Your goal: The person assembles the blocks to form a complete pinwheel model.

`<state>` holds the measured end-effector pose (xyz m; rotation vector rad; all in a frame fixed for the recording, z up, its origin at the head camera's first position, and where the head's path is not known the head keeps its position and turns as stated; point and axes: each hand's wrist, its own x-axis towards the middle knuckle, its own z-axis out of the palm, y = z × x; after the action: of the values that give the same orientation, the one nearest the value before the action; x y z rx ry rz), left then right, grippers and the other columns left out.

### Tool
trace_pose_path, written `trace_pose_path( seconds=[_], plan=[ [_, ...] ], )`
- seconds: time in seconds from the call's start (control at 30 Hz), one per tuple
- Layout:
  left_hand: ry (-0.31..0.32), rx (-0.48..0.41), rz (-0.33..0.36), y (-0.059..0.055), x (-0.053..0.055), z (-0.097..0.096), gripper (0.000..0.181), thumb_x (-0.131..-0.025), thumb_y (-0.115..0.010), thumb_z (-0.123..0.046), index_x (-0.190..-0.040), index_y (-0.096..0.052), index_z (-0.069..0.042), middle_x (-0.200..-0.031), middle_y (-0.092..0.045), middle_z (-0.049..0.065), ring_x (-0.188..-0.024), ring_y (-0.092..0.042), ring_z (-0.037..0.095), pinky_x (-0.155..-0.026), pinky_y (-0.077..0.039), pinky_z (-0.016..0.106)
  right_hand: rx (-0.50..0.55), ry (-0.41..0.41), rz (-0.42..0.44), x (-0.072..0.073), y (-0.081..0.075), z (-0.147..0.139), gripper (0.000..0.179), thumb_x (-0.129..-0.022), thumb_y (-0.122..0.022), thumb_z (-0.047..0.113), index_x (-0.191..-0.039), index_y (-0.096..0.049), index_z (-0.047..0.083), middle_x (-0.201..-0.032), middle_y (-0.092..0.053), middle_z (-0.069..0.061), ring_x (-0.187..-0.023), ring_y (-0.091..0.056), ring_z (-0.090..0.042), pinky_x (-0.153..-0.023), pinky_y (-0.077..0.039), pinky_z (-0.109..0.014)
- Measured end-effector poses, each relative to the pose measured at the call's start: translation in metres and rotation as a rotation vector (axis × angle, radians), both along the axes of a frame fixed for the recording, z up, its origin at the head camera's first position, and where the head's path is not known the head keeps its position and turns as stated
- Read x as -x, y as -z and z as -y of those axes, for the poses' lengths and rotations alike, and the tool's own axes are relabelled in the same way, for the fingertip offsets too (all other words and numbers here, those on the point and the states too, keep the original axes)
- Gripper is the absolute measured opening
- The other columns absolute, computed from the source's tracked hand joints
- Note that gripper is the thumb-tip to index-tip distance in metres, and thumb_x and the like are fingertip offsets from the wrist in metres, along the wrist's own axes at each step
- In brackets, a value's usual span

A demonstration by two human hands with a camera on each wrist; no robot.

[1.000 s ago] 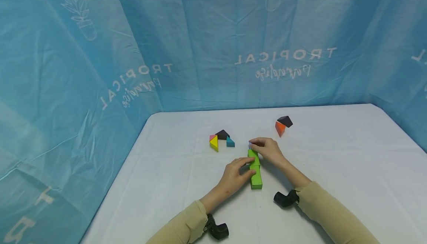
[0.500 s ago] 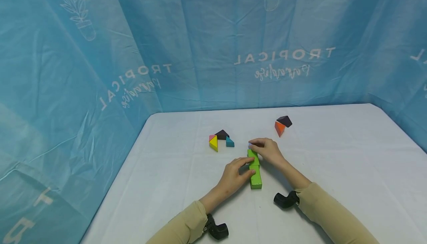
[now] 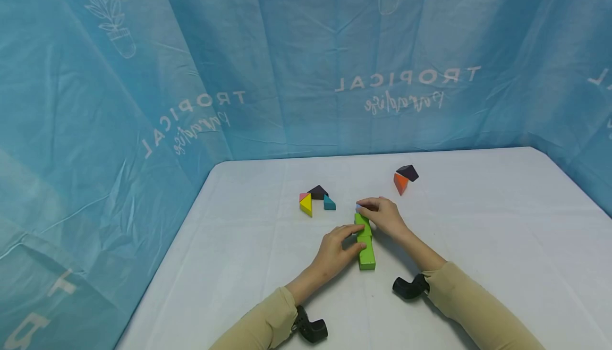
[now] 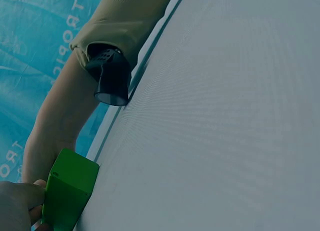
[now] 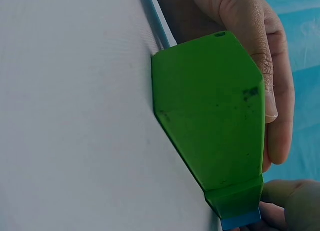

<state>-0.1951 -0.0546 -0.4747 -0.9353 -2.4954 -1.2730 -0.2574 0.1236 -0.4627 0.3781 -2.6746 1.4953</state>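
Note:
Two green blocks lie end to end in a row on the white table, a near one (image 3: 367, 257) and a far one (image 3: 362, 220). My left hand (image 3: 333, 253) rests on them from the left, index finger over the far block and thumb on the near one; in the right wrist view its thumb (image 5: 267, 98) lies along the green side. A small blue block (image 5: 241, 220) touches the row's far end. My right hand (image 3: 382, 215) pinches this blue block, fingers hiding most of it. The left wrist view shows the near block's end face (image 4: 75, 171).
Left of the row's far end sit a yellow piece (image 3: 306, 205), a pink one (image 3: 303, 197), a dark one (image 3: 318, 192) and a teal triangle (image 3: 329, 203). Farther right lie an orange piece (image 3: 400, 184) and another dark piece (image 3: 408, 172). Blue printed cloth (image 3: 306, 63) hangs behind the table.

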Motion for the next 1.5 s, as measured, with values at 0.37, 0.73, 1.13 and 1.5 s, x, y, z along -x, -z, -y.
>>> trace_pose_path(
  seconds=[0.37,0.73,1.13,1.5],
  plan=[
    [-0.002,-0.008,-0.024,-0.001,0.003,0.001,0.04,-0.088,-0.069,-0.019,-0.124,-0.06,-0.005,-0.122,-0.061,0.007,-0.114,-0.055,0.017,-0.096,-0.044,0.031,0.043,0.041,-0.064,0.006,-0.01,-0.004,0.031,-0.093,-0.061,0.024,-0.115,-0.067,0.002,-0.106,-0.068,-0.012,-0.098,-0.063,-0.027,-0.083,-0.051,-0.043],
    [-0.011,-0.012,-0.001,0.001,0.004,0.002,0.04,-0.087,-0.069,-0.018,-0.124,-0.061,-0.006,-0.122,-0.062,0.006,-0.115,-0.054,0.016,-0.097,-0.043,0.03,0.2,0.294,-0.041,0.04,-0.025,-0.061,0.043,-0.091,-0.061,0.04,-0.119,-0.066,0.007,-0.113,-0.065,-0.01,-0.098,-0.056,-0.016,-0.079,-0.045,-0.024],
    [-0.001,-0.001,0.007,0.002,0.003,0.003,0.04,-0.088,-0.068,-0.019,-0.125,-0.06,-0.006,-0.123,-0.061,0.006,-0.116,-0.053,0.016,-0.098,-0.042,0.03,0.224,0.491,0.074,0.073,-0.019,-0.103,0.048,-0.093,-0.058,0.038,-0.13,-0.058,0.006,-0.127,-0.058,-0.012,-0.116,-0.051,-0.023,-0.088,-0.045,-0.029],
    [0.013,-0.005,0.007,0.004,0.002,0.002,0.041,-0.089,-0.067,-0.019,-0.126,-0.059,-0.006,-0.124,-0.06,0.006,-0.117,-0.052,0.016,-0.099,-0.041,0.03,0.136,0.468,0.122,0.089,-0.005,-0.105,0.053,-0.095,-0.056,0.035,-0.135,-0.05,0.002,-0.13,-0.053,-0.02,-0.122,-0.047,-0.032,-0.1,-0.04,-0.043]
  ],
)
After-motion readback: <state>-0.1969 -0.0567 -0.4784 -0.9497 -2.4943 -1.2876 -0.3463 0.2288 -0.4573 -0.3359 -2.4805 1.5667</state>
